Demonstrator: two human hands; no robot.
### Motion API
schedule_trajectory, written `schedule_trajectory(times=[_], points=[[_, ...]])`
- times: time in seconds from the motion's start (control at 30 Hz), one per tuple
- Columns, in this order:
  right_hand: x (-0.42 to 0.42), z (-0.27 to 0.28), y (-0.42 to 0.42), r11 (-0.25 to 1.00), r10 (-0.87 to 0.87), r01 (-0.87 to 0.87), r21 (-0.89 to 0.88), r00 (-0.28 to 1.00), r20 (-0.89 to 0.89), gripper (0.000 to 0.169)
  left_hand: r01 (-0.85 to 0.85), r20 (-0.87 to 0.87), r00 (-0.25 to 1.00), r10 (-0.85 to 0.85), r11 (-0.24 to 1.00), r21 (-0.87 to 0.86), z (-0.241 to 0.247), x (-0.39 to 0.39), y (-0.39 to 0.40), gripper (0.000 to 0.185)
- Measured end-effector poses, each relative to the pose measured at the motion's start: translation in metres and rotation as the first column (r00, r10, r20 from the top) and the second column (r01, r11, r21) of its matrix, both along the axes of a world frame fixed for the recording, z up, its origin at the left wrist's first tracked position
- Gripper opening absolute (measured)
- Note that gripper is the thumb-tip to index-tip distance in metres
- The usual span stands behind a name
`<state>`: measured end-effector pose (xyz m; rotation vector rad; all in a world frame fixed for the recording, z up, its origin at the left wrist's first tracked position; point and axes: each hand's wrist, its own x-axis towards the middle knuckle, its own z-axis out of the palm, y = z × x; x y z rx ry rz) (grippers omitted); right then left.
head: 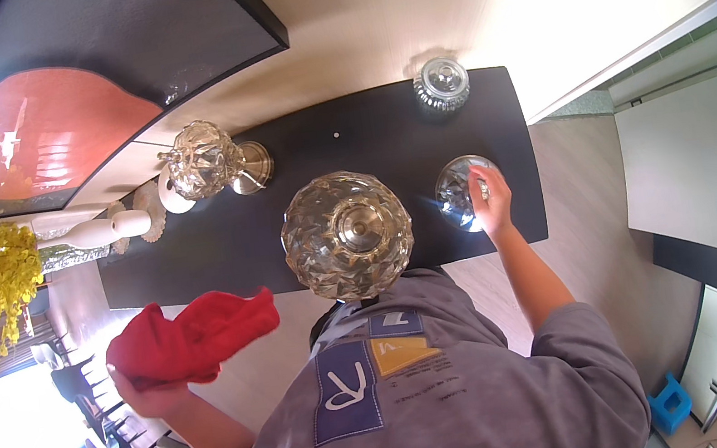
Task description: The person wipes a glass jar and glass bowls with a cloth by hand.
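My left hand (149, 394) is off the front left of the dark tabletop (381, 138), bunched under a red cloth (192, 337) that it holds. My right hand (494, 198) reaches over a round clear glass lid (457, 200) on the tabletop's right part, its fingers at the knob in the lid's middle. Between the two hands a large faceted glass bowl (311, 230) with a round metal centre stands close to my body, at the front edge. A ribbed clear glass jar (442, 87) stands behind the lid, near the wall.
Another faceted glass vessel (202, 160) stands back left, beside a round metal base (253, 166). Further left are a white vase (88, 234) and yellow flowers (2, 281). A framed picture (102, 60) hangs on the wall. A blue stool (670, 403) stands on the floor at right.
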<state>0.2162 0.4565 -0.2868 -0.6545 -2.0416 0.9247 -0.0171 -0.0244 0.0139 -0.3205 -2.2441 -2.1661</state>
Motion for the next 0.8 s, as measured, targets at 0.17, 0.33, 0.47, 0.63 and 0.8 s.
schedule_trajectory(times=[0.17,0.33,0.47,0.63,0.8], points=[[-0.008,0.081,-0.017,0.979,0.205,-0.206,-0.001,0.975,0.086,0.046,0.213,-0.033,0.976,-0.213,0.931,0.296,0.038,0.055,0.064,0.076],[-0.058,0.207,-0.082,0.526,0.678,-0.764,-0.375,0.642,-0.358,0.059,0.904,0.058,0.300,-0.952,0.303,0.301,0.033,0.025,0.164,0.051],[-0.086,0.255,-0.104,0.276,0.822,-0.843,-0.462,0.456,-0.341,0.049,0.997,0.165,-0.070,-0.984,-0.072,-0.011,0.058,0.008,0.203,0.032],[-0.092,0.261,-0.100,0.551,0.709,-0.768,-0.326,0.637,-0.302,0.019,0.941,0.169,0.151,-0.974,0.090,-0.326,0.072,0.013,0.200,0.025],[-0.088,0.295,-0.090,0.781,0.571,-0.625,0.002,0.712,-0.409,0.017,0.903,0.196,0.315,-0.929,0.230,-0.362,0.065,-0.005,0.190,0.041]])
